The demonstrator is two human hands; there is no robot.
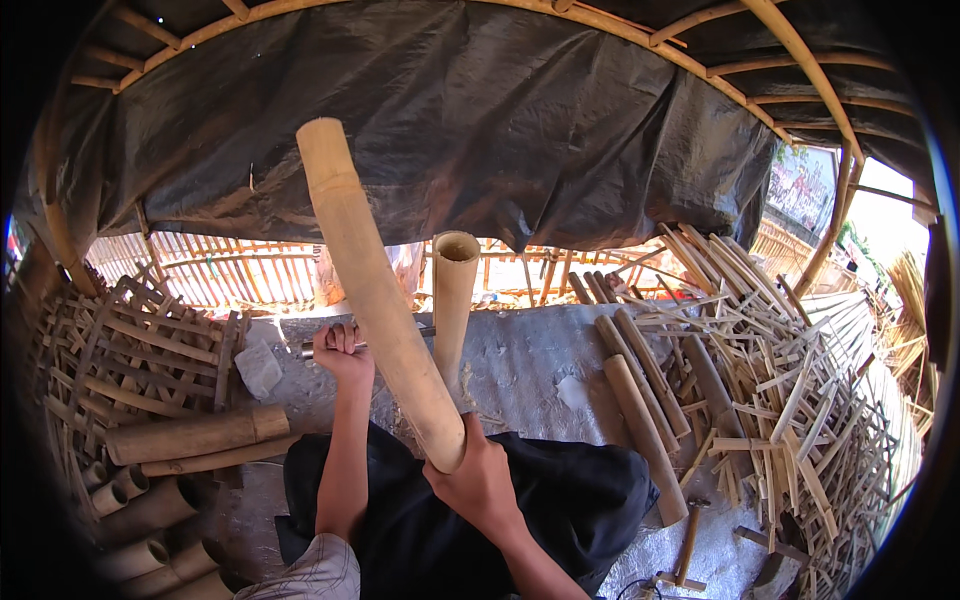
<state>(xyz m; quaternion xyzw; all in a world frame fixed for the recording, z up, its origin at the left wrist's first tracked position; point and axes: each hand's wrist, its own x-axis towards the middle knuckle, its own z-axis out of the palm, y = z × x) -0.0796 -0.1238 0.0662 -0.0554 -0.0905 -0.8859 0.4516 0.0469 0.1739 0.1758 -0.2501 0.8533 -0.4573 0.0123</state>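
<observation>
**Two hands gripping: bamboo pole in right, handled tool in left**

Right hand [482, 485] is wrapping its fingers around the lower end of a thick bamboo pole [380, 300], which is leaning up and left, away from them. Grip looks closed; some fingertips are hidden. Left hand [345, 352] is curling its fingers tightly round a handled tool [308, 349]. The tool is running rightward behind the pole, so the pole is blocking its middle.

Just beyond the pole, ahead of the right fingers, an upright bamboo tube [455, 300] is showing its open mouth; can't tell what's deep inside. The pole is partly covering its foot.

Left of the left fingers, a pale block [260, 370] is lying near, with a slatted bamboo frame [160, 338] further out. Nearer the body, bamboo lengths [200, 434] are lying above hollow tubes [185, 570], interiors dark.

Right of the right fingers, bamboo poles [645, 430] are lying side by side on a grey sheet [530, 350]; a heap of strips [790, 400] is piling up beyond. Far ahead, a black tarp [550, 120] is hanging.
</observation>
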